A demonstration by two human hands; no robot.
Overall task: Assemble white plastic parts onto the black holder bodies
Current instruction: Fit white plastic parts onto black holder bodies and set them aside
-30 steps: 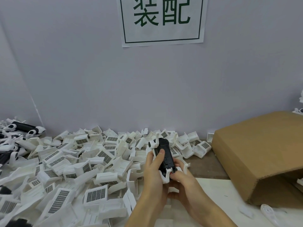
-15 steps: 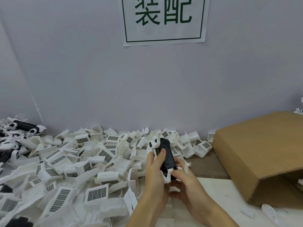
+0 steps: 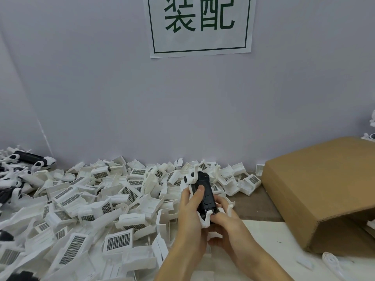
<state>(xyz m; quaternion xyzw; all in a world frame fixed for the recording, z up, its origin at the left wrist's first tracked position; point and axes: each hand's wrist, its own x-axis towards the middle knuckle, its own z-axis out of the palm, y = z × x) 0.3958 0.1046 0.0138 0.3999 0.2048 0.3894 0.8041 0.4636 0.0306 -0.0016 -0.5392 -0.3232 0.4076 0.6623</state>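
Above the white parts pile (image 3: pixel 97 201), left hand (image 3: pixel 189 207) and right hand (image 3: pixel 225 222) are both grasping the black holder body (image 3: pixel 205 191), its white part (image 3: pixel 204 219) fitted at the lower end.

Even, soft indoor light; wide-angle view

No glare on the wall (image 3: pixel 101 98); only faint shadows lie under the box (image 3: pixel 316 191) right of the fingers. Edges bow outward, and parts (image 3: pixel 81 209) left of the fingers blur toward the corner.
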